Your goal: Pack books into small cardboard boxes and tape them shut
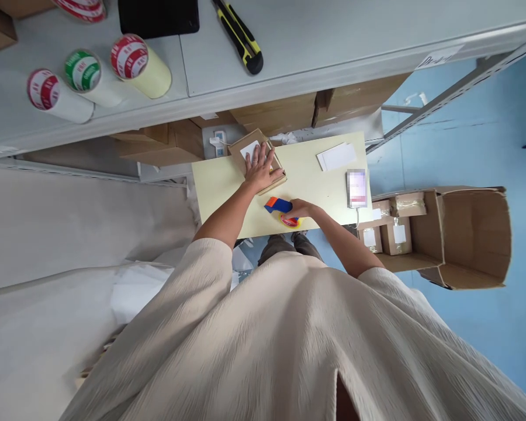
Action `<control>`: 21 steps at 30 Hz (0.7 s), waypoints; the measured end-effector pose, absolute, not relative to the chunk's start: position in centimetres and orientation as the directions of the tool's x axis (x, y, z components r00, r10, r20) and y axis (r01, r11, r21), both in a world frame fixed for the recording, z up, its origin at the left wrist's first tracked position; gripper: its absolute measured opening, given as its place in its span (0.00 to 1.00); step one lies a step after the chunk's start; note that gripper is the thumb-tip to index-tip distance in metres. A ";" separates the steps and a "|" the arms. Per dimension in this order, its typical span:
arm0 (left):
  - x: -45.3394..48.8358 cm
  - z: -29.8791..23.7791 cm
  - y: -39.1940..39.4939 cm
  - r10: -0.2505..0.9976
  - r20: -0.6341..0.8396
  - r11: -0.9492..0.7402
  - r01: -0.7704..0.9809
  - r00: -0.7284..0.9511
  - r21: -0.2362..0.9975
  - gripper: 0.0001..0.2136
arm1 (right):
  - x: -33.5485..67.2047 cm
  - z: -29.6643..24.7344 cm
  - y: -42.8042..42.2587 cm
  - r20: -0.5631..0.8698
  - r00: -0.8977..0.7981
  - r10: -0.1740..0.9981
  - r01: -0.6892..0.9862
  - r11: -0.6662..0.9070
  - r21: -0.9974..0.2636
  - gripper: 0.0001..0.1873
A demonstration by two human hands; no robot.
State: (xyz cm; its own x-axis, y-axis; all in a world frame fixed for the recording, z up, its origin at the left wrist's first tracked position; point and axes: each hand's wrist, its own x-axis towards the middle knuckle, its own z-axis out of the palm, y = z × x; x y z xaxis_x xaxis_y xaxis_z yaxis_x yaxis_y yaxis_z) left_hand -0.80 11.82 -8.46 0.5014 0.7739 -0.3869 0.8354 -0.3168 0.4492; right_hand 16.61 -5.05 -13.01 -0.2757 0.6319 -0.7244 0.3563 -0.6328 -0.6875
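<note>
Steadily, a worker in a beige top point(289, 327) stands at six o'clock to a pale yellow table point(307, 158), both hands busy. The left hand point(258, 173) lies flat on a small cardboard box point(249, 138), fingers apart and spread across its top, partly covering a white label point(248, 152). At five o'clock from that box, just beside it over the tabletop, the right hand point(302, 209) is clamped on a blue-and-orange tape dispenser point(280, 205); how the hidden fingers wrap it, I cannot tell. White cards point(336, 156) lie at three o'clock from the box, near a pixelated device point(357, 187) with a cable point(357, 217). Farther out at three o'clock, an open carton point(476, 237) holds taped parcels point(398, 237). Toward twelve, a grey shelf point(315, 47) bears a yellow-and-black cutter point(241, 38), while cylindrical rolls point(155, 73) stand at ten o'clock from the box.
</note>
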 end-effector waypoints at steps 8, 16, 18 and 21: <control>0.2 -7.8 8.5 0.903 -0.415 0.102 0.882 0.113 0.461 0.42 | 27.2 -5.6 -11.0 -0.714 0.151 0.683 0.114 -0.730 -0.674 0.27; 0.4 -6.8 3.6 0.800 -0.572 0.521 0.682 -0.180 0.514 0.47 | 33.0 7.6 -4.7 -0.116 0.175 0.978 0.602 -0.199 -0.773 0.26; -0.6 -6.5 3.0 0.822 -0.555 0.478 0.688 -0.130 0.547 0.43 | 34.4 10.9 -1.6 0.052 0.105 0.993 0.769 -0.048 -0.637 0.32; -2.2 -6.2 2.4 0.851 -0.522 0.410 0.704 -0.065 0.581 0.37 | 36.1 14.2 3.5 0.229 0.018 0.973 0.935 0.064 -0.348 0.36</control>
